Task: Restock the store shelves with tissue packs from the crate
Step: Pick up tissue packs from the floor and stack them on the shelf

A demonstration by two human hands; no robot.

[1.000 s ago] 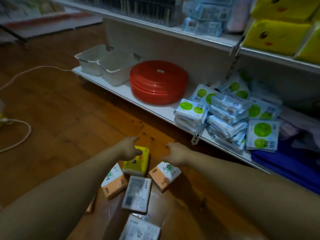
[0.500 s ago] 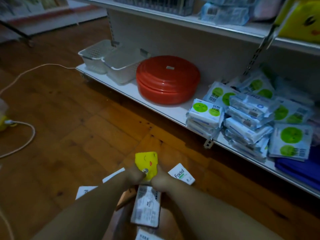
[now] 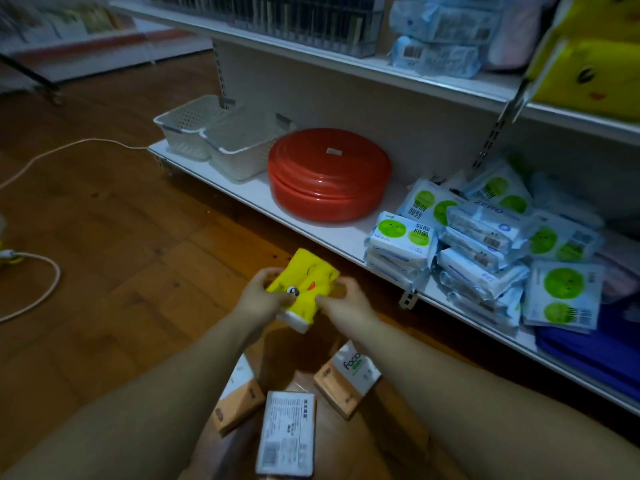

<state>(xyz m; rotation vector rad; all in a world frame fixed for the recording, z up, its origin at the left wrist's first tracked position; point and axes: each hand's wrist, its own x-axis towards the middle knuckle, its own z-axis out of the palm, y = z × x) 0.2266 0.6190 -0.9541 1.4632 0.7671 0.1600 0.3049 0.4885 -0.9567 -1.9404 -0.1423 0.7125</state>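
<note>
Yellow pack (image 3: 306, 277) (tilted), left hand (image 3: 259, 301), right hand (image 3: 346, 304) gripping

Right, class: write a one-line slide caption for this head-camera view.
Left hand and right hand grip a yellow plastic-wrapped tissue pack before a low white store shelf.

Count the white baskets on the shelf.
2. Left basket at the end of the bottom shelf; right basket beside it, by the red basins. Nested ones could hide.
</note>
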